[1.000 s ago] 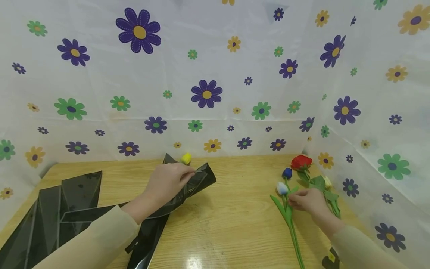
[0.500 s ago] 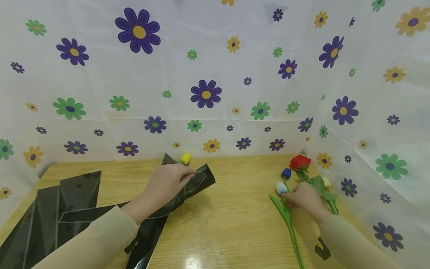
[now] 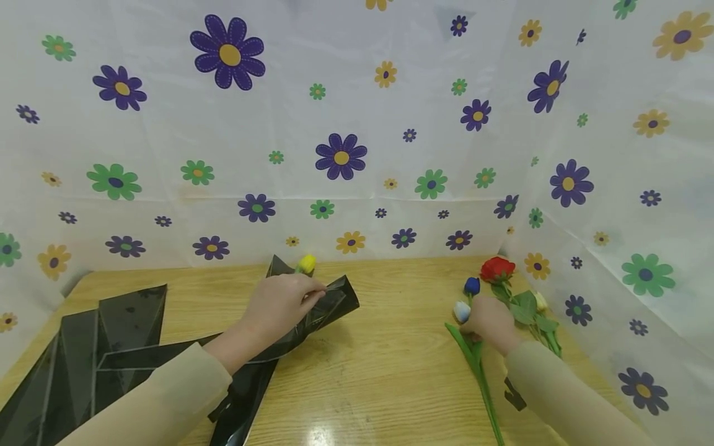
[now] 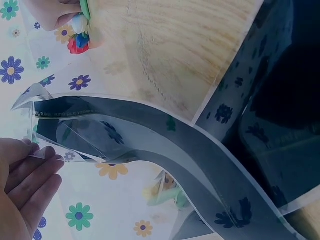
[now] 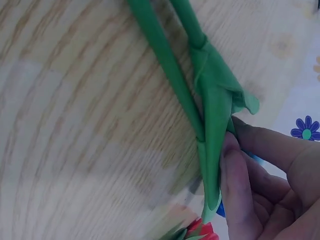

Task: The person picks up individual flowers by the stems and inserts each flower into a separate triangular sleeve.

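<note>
My left hand (image 3: 283,298) pinches the edge of a black translucent wrapping sheet (image 3: 340,300), whose raised end curls over the table. The same edge shows between thumb and fingers in the left wrist view, where the sheet (image 4: 180,150) bends away. Just behind this hand peeks a yellow tulip (image 3: 306,264). My right hand (image 3: 493,321) pinches a green tulip stem below a white-and-blue tulip head (image 3: 461,311). A dark blue tulip (image 3: 471,285) lies right beyond it. In the right wrist view, thumb and fingers close on the stem beside a folded green leaf (image 5: 215,110).
A red rose (image 3: 498,269) and a cream flower (image 3: 540,301) with leafy stems lie at the right back. More black sheets (image 3: 131,316) cover the table's left. A small dark piece (image 3: 514,395) lies by the right sleeve. A flower-printed curtain (image 3: 368,93) stands behind the table (image 3: 390,359).
My right hand has moved left and now covers the stem below the white-and-blue tulip. The tulip heads have shifted slightly left. My left hand holds the sheet in nearly the same place.
</note>
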`<action>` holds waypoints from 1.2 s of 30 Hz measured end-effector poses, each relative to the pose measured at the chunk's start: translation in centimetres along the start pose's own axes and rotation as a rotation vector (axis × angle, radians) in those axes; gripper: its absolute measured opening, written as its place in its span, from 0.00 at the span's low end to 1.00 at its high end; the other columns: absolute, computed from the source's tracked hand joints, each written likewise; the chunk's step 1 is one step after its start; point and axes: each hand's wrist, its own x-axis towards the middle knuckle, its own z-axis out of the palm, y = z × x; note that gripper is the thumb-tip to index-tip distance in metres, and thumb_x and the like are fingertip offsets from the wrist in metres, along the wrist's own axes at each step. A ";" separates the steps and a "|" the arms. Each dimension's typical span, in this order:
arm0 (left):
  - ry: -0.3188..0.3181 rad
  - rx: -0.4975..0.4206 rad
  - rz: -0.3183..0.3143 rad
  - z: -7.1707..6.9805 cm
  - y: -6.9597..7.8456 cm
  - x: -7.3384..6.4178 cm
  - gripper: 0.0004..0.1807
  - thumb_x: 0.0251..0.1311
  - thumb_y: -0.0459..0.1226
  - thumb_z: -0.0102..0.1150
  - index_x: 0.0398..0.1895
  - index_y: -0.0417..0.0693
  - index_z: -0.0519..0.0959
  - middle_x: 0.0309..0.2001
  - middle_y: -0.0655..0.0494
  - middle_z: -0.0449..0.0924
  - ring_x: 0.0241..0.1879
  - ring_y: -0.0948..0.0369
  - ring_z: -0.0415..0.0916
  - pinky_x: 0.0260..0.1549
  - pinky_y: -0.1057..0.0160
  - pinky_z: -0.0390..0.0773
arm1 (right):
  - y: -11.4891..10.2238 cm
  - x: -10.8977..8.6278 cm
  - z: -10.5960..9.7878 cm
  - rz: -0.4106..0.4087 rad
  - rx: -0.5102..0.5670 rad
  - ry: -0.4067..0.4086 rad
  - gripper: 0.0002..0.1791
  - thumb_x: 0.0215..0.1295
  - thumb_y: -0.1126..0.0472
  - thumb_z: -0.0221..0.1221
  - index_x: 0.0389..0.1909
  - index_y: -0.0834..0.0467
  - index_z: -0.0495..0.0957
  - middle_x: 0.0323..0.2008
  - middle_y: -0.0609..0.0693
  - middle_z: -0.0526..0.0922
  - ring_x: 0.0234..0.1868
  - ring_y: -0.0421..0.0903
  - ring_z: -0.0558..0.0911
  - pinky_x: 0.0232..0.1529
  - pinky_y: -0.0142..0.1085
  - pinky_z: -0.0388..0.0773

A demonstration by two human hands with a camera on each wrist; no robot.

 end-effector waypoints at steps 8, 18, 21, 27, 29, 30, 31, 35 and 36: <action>0.007 0.002 -0.004 0.1 -0.3 0.1 0.05 0.64 0.37 0.75 0.40 0.49 0.93 0.34 0.56 0.93 0.30 0.59 0.90 0.31 0.59 0.88 | 0.5 0.1 -0.3 0.006 0.077 -0.013 0.13 0.53 0.60 0.77 0.24 0.62 0.82 0.19 0.50 0.84 0.20 0.45 0.82 0.24 0.34 0.74; -0.016 -0.022 -0.022 0.3 -0.4 -0.1 0.05 0.65 0.37 0.74 0.41 0.47 0.92 0.34 0.55 0.93 0.30 0.60 0.89 0.31 0.60 0.88 | 1.1 0.4 -2.5 -0.034 0.189 -0.008 0.13 0.60 0.59 0.74 0.26 0.65 0.84 0.23 0.52 0.89 0.21 0.43 0.87 0.30 0.37 0.81; -0.020 -0.014 -0.020 0.3 -0.4 -0.1 0.05 0.65 0.38 0.74 0.41 0.48 0.93 0.34 0.55 0.93 0.30 0.60 0.89 0.30 0.60 0.88 | 1.1 0.8 -3.4 -0.020 0.233 -0.033 0.15 0.62 0.61 0.74 0.20 0.65 0.85 0.21 0.53 0.89 0.22 0.41 0.87 0.31 0.37 0.85; -0.018 -0.012 -0.023 0.4 -0.3 0.0 0.06 0.65 0.37 0.74 0.42 0.48 0.93 0.35 0.55 0.93 0.30 0.61 0.89 0.30 0.62 0.87 | 0.6 1.2 -5.3 0.000 0.491 -0.055 0.13 0.68 0.63 0.70 0.30 0.71 0.89 0.29 0.58 0.92 0.26 0.41 0.91 0.36 0.38 0.91; -0.021 -0.010 -0.028 0.4 -0.2 0.0 0.06 0.65 0.37 0.74 0.42 0.48 0.93 0.35 0.56 0.93 0.30 0.61 0.89 0.30 0.62 0.87 | 0.3 1.2 -5.7 0.015 0.618 -0.066 0.13 0.71 0.64 0.68 0.38 0.74 0.88 0.34 0.59 0.92 0.27 0.39 0.91 0.37 0.35 0.91; -0.023 -0.009 -0.030 0.4 -0.2 0.0 0.06 0.65 0.38 0.74 0.42 0.48 0.93 0.35 0.56 0.93 0.30 0.61 0.89 0.30 0.62 0.87 | 0.1 1.1 -5.9 0.023 0.682 -0.071 0.14 0.72 0.64 0.67 0.42 0.76 0.87 0.35 0.58 0.92 0.27 0.38 0.90 0.38 0.33 0.90; -0.025 -0.007 -0.031 0.4 -0.2 0.0 0.06 0.65 0.38 0.74 0.42 0.48 0.93 0.35 0.56 0.93 0.30 0.61 0.89 0.30 0.62 0.87 | 0.0 1.1 -6.1 0.029 0.738 -0.076 0.15 0.73 0.65 0.66 0.45 0.77 0.86 0.36 0.56 0.91 0.28 0.37 0.90 0.38 0.31 0.90; -0.033 -0.001 -0.038 0.6 -0.1 0.0 0.06 0.65 0.38 0.74 0.42 0.48 0.93 0.35 0.56 0.93 0.30 0.61 0.89 0.30 0.62 0.88 | -0.4 1.1 -6.8 0.043 0.858 -0.107 0.17 0.78 0.64 0.60 0.53 0.77 0.81 0.31 0.47 0.90 0.28 0.34 0.88 0.39 0.27 0.88; -0.035 -0.003 -0.039 0.6 -0.1 0.0 0.06 0.65 0.38 0.74 0.42 0.48 0.93 0.35 0.56 0.93 0.30 0.61 0.89 0.30 0.62 0.88 | -0.4 1.2 -7.0 0.046 0.876 -0.111 0.16 0.79 0.63 0.60 0.52 0.76 0.82 0.27 0.42 0.89 0.27 0.34 0.88 0.38 0.26 0.88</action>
